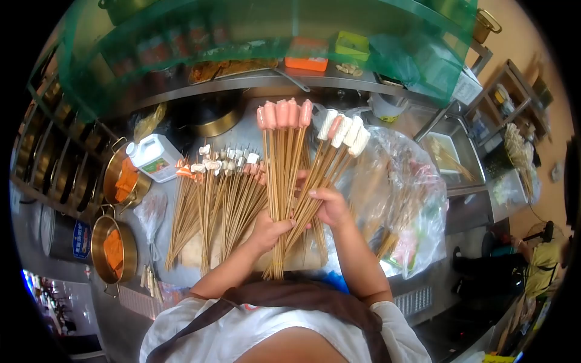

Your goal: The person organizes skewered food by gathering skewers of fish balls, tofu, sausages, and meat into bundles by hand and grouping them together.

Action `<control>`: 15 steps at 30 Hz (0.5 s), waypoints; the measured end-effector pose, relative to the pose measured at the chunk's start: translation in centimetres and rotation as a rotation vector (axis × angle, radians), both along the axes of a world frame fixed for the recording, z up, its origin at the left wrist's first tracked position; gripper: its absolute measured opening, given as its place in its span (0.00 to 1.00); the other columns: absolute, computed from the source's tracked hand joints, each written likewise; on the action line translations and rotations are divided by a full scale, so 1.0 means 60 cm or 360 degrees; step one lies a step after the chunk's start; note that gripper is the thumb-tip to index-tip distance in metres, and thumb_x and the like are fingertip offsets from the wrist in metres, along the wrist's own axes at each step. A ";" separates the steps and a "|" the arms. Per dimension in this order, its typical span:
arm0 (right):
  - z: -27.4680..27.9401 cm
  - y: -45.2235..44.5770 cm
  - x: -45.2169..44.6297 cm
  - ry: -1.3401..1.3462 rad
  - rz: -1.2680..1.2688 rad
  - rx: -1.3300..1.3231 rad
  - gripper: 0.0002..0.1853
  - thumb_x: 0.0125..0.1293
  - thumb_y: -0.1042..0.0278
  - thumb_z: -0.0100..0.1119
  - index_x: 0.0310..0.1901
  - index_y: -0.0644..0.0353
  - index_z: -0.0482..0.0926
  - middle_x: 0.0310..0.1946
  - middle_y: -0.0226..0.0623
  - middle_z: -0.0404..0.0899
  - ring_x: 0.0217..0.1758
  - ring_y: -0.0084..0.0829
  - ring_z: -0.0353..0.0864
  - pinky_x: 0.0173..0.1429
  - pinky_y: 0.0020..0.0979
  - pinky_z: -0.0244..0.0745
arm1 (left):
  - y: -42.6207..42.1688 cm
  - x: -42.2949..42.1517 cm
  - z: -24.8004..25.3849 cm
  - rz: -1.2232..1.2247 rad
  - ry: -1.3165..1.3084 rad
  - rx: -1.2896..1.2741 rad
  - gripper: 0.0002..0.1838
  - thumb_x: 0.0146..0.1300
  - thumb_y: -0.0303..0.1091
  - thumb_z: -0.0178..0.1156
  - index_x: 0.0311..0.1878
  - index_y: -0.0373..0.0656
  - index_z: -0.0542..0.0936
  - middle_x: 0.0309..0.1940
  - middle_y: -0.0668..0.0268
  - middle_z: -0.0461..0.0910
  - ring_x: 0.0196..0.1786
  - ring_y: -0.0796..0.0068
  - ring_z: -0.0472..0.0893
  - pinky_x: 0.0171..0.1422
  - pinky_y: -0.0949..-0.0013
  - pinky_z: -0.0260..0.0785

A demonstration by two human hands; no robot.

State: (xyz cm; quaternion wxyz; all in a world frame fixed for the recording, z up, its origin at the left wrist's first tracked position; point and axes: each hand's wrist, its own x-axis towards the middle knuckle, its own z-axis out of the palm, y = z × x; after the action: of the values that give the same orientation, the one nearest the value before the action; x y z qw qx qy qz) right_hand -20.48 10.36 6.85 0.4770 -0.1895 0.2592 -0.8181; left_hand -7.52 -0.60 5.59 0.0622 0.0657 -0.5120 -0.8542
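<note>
My left hand (272, 231) is closed around the lower part of a bundle of wooden skewers (282, 175) topped with pink sausages (282, 115). Higher up on the right, my right hand (330, 207) grips a second bundle of skewers (316, 181), which carries white pieces (342, 130) and one pinkish piece at its tips. The two bundles cross near my left hand. Left of them, many more skewers (233, 212) with small white, grey and pink pieces (227, 160) lie on the metal table (242, 136).
Clear plastic bags (399, 193) cover the right side. At the left stand a white jug (154, 158) and two brass pots (138, 192) (128, 251) with orange contents. A shelf (242, 78) behind green netting holds trays. A sink (454, 142) lies right; a person (541, 266) is farther right.
</note>
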 end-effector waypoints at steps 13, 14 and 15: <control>0.059 -0.026 0.020 0.1776 -0.1600 0.1366 0.18 0.53 0.66 0.67 0.43 0.65 0.74 0.22 0.33 0.73 0.23 0.26 0.71 0.30 0.30 0.68 | 0.012 0.030 0.020 0.0493 -0.0424 -0.0647 0.13 0.54 0.22 0.58 0.45 0.35 0.76 0.37 0.63 0.81 0.38 0.74 0.80 0.45 0.71 0.72; 0.059 -0.033 0.011 0.1837 -0.1653 0.1434 0.17 0.54 0.64 0.67 0.40 0.66 0.76 0.18 0.33 0.72 0.20 0.26 0.70 0.27 0.30 0.67 | 0.015 0.031 0.016 0.0554 -0.0444 -0.0690 0.13 0.54 0.23 0.58 0.44 0.35 0.76 0.36 0.63 0.81 0.37 0.74 0.79 0.45 0.71 0.71; 0.061 -0.036 0.005 0.1838 -0.1653 0.1437 0.17 0.54 0.64 0.67 0.40 0.66 0.76 0.18 0.33 0.72 0.20 0.26 0.70 0.27 0.30 0.67 | 0.016 0.032 0.014 0.0618 -0.0466 -0.0731 0.12 0.54 0.23 0.58 0.43 0.35 0.76 0.36 0.63 0.81 0.37 0.74 0.79 0.45 0.71 0.71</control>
State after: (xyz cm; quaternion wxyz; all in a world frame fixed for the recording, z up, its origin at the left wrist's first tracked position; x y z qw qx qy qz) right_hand -20.16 8.21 10.48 -0.1286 -0.2246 0.8086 -0.5284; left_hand -5.58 0.36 6.40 0.1627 0.2683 -0.6727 -0.6701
